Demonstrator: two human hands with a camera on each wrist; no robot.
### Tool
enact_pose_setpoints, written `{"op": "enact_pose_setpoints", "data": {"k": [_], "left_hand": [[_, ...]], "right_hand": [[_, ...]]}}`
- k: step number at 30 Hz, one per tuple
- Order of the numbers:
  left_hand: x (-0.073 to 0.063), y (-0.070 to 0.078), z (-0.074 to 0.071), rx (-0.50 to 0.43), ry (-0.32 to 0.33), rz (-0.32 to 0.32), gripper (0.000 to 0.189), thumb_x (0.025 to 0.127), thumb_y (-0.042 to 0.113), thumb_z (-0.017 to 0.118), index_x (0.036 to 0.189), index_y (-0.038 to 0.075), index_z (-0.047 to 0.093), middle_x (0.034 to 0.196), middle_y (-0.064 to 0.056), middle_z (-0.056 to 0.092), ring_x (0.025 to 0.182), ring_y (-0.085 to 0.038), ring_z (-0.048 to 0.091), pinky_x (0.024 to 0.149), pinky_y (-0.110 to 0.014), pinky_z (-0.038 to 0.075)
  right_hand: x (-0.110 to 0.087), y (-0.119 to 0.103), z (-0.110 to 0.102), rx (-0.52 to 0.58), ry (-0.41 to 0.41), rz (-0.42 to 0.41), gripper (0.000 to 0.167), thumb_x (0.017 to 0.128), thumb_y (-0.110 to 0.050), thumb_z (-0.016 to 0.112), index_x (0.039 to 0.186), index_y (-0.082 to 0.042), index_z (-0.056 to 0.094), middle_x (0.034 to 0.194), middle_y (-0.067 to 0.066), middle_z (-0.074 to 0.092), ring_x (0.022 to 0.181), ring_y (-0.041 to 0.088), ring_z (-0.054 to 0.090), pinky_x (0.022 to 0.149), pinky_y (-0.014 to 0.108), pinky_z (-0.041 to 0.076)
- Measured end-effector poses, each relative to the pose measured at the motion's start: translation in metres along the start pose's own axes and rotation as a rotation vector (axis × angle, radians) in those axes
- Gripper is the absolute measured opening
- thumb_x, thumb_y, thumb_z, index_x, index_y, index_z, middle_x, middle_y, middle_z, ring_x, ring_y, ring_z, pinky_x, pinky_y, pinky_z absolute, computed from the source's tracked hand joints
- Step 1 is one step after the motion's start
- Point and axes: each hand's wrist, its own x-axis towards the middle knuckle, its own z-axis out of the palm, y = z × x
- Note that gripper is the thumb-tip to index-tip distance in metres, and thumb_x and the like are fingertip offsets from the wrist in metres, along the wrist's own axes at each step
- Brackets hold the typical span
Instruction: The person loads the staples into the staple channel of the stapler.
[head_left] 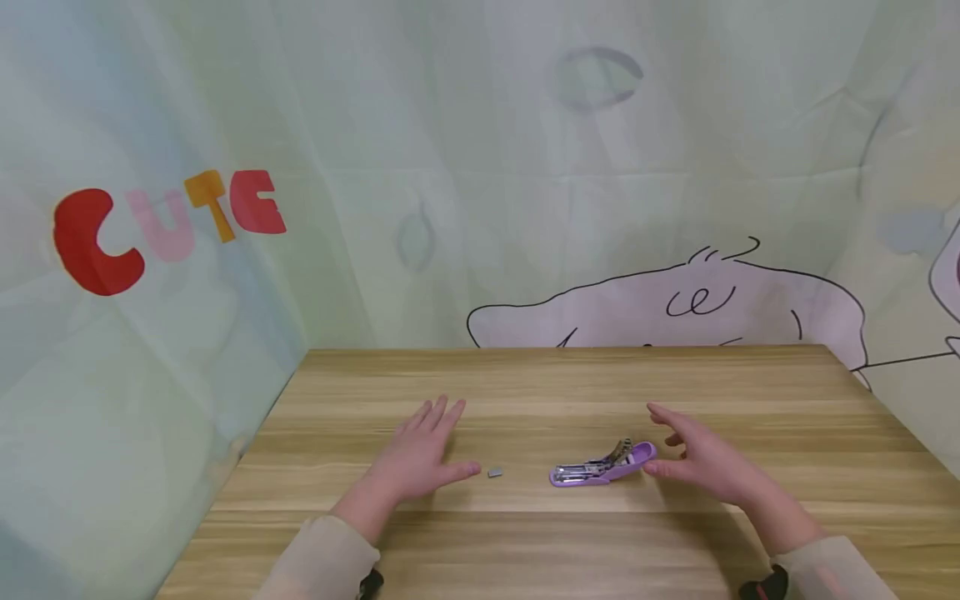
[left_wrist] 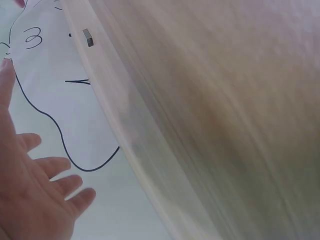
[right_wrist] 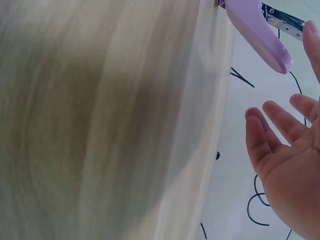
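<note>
A purple stapler (head_left: 600, 473) lies on the wooden table with its top raised, so the metal staple channel shows. Just beyond its right end is my right hand (head_left: 708, 460), fingers loosely bent, the thumb tip right by the purple end. To the left lies a small grey strip of staples (head_left: 495, 472), which the left wrist view also catches. My left hand (head_left: 420, 458) is beside that strip, fingers spread, thumb pointing toward it. Neither hand holds anything. In the right wrist view, the purple end of the stapler (right_wrist: 257, 35) sits above my relaxed fingers (right_wrist: 285, 122).
The wooden table (head_left: 525, 550) runs back to a pale fabric backdrop (head_left: 450, 167) with a drawn figure and coloured letters. Another such sheet hangs along the table's left edge.
</note>
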Motion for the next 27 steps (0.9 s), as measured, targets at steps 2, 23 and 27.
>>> {"op": "enact_pose_setpoints", "data": {"k": [2,23,27], "left_hand": [[0.001,-0.001,0.000,-0.036,0.007,0.022,0.090,0.082,0.060,0.058,0.149,0.011,0.023,0.151,-0.019,0.021,0.136,-0.040,0.022,0.107,-0.054,0.021],[0.007,-0.003,0.019,-0.236,0.066,0.091,0.072,0.079,0.039,0.073,0.135,0.005,0.045,0.135,-0.012,0.048,0.125,-0.032,0.040,0.104,-0.048,0.031],[0.008,0.000,0.019,-0.265,0.044,0.108,0.059,0.079,0.035,0.073,0.127,0.006,0.053,0.126,-0.008,0.055,0.120,-0.030,0.044,0.101,-0.047,0.034]], "right_hand": [[0.000,0.001,0.001,0.031,-0.006,0.010,0.084,0.080,-0.036,0.072,0.141,0.003,0.031,0.132,0.029,0.044,0.102,0.038,0.057,0.080,0.044,0.051],[0.003,0.001,0.019,0.236,-0.032,0.126,0.072,0.081,-0.030,0.071,0.138,0.002,0.039,0.122,0.018,0.056,0.101,0.027,0.059,0.081,0.029,0.049],[0.004,0.001,0.022,0.246,-0.030,0.132,0.070,0.081,-0.028,0.072,0.136,0.002,0.041,0.117,0.016,0.059,0.100,0.026,0.058,0.080,0.025,0.048]]}}
